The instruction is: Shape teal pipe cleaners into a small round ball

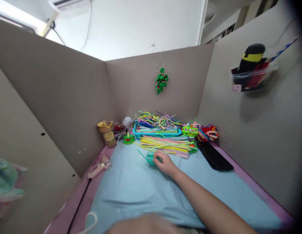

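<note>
My right hand (pixel 165 163) reaches forward over the light blue mat (pixel 131 191), its fingers curled on a small teal pipe-cleaner piece (pixel 149 158). Just beyond it lies a flat bundle of yellow, pink and green pipe cleaners (pixel 168 145). Behind that, a blue tray (pixel 138 132) holds a tangle of more coloured pipe cleaners. My left hand is not visible; only a blurred skin-coloured shape (pixel 143 226) shows at the bottom edge.
Grey partition walls enclose the desk on three sides. A pink glue gun (pixel 100 166) lies left, with a cup (pixel 107 134) and a green craft figure (pixel 129 139) behind it. A black flat object (pixel 214 156) lies right. A green ornament (pixel 161 80) hangs on the back wall, and a clear bin (pixel 253 79) on the right wall.
</note>
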Available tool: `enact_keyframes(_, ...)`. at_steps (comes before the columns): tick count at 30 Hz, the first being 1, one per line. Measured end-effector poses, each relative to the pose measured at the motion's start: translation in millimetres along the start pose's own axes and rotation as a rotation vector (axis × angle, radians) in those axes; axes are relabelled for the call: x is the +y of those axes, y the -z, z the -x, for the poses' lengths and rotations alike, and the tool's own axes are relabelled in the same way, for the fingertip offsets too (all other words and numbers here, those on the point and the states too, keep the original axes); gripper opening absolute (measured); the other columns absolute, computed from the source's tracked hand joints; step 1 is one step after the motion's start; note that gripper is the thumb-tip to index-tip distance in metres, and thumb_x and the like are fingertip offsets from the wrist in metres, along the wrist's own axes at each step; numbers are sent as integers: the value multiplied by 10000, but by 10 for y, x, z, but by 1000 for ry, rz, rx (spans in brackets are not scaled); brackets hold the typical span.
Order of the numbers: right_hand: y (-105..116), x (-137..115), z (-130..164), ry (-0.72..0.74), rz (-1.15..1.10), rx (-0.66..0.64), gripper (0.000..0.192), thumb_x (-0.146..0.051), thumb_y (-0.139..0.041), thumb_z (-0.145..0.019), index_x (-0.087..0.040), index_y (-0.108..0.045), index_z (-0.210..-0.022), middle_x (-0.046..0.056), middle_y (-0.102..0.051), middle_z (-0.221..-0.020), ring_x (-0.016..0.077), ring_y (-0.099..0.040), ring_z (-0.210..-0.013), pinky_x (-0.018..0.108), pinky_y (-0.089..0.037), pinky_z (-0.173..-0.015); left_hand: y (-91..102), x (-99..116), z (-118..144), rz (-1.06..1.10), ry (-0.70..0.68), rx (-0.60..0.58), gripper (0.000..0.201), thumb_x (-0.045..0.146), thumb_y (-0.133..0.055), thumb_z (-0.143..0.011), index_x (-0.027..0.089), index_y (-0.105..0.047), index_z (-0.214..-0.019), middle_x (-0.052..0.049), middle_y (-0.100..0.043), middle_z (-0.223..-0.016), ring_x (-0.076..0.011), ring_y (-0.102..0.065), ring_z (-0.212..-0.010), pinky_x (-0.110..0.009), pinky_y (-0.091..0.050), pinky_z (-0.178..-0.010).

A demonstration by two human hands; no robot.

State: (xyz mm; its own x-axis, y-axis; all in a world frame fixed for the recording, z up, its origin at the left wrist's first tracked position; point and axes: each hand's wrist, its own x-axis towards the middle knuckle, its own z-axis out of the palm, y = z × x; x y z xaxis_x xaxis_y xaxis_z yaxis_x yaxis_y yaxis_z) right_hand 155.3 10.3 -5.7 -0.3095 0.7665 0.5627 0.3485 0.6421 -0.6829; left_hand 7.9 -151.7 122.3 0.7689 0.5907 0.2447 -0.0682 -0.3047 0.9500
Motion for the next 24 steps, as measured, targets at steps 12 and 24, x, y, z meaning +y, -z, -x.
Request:
enact_keyframes(12, 46, 223, -37, -169, -7, 151, 114, -271, -517, -757, -199, -546, -673, 24, -570, -741, 173, -521, -748, 288, -399, -704, 980, -1531, -580, -168, 243, 1043, 233, 340, -664, -655, 135, -632, -761, -26, -617, -713, -112, -500, -597, -233, -409, -600)
enact_keyframes(24, 37, 206, -32, -63, -69, -104, 101, -252, -499, -797, -196, -581, -776, 33, -601, -856, 164, -550, -841, 296, -424, -801, 1048, -1721, -523, 268, 187, 981, 404, 419, -755, -574, 133, -574, -793, -5, -610, -631, -117, -575, -587, -219, -444, -547)
